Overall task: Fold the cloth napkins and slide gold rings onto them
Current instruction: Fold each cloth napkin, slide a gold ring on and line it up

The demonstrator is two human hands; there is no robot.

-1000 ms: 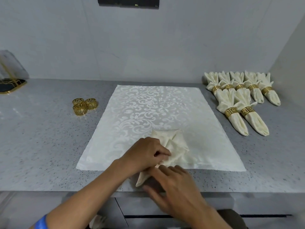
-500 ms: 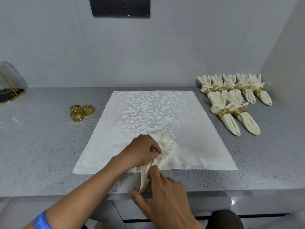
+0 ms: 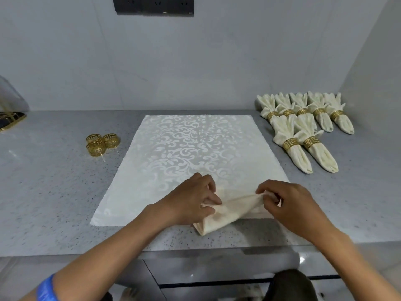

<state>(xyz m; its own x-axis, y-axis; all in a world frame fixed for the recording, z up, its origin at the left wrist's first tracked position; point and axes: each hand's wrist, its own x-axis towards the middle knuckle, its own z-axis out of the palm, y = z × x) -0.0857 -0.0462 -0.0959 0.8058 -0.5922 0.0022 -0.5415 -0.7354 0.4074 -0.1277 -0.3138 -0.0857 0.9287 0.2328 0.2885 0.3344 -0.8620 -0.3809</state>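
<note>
In the head view, a folded napkin (image 3: 225,211) is gripped at the counter's (image 3: 54,192) front edge, on the mat's (image 3: 195,148) near edge, by the left hand (image 3: 191,200) closed on its middle and the right hand (image 3: 290,203) pinching its far end, while three rings (image 3: 102,144) lie toward the left edge and seven ringed napkins (image 3: 303,127) in the back right corner.

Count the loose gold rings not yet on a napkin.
3. All sit clustered on the counter left of the patterned cloth: one at the back left, one at the back right, one in front. Any behind them would be hidden.
</note>
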